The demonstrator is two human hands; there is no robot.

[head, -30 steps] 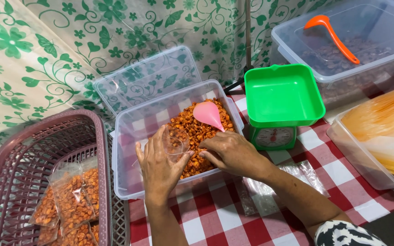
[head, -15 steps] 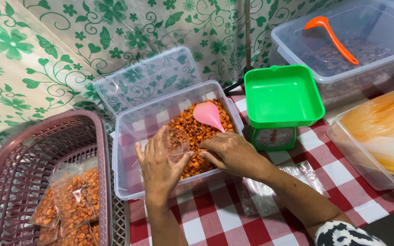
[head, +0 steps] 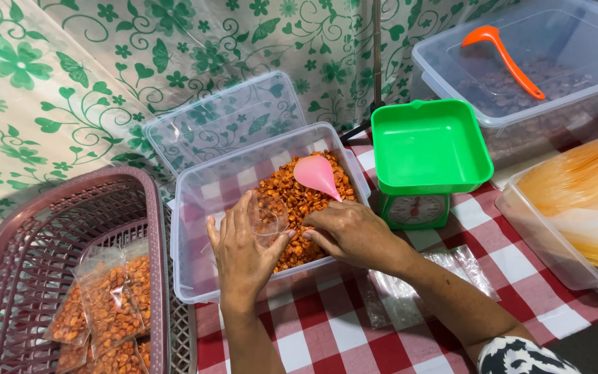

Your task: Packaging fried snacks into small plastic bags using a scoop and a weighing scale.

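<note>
Head view is showing me both hands working inside the clear plastic tub [head: 195,277] on the counter [head: 327,325]. My left hand [head: 242,256] is gripping a small clear bag [head: 266,216], holding its mouth up over the orange snack pieces [head: 297,208]. My right hand [head: 351,232] is lying curled on the pieces just beside the bag, fingers bent as if pinching some up (I cannot tell whether anything is actually pinched).

Risks, as I am judging them:
1. Pieces are likely to miss the bag mouth if the thin film folds shut, since only one hand is keeping it open.
2. The tub is sitting near the counter edge; a forearm pressing on its rim could be tipping it toward me.
3. The pink scoop [head: 316,174] is resting loose on the heap and could be sliding down into the way.

Containers:
- Tub: roughly half covered with snack pieces, its lid [head: 223,121] leaning behind.
- Maroon basket [head: 15,277]: holding filled bags [head: 109,305].
- Green scale pan [head: 429,145]: holding nothing.
- Rear tub [head: 590,76]: holding dark pieces and an orange ladle [head: 503,59].
- Right tub [head: 541,239]: holding yellowish stacked material.
</note>
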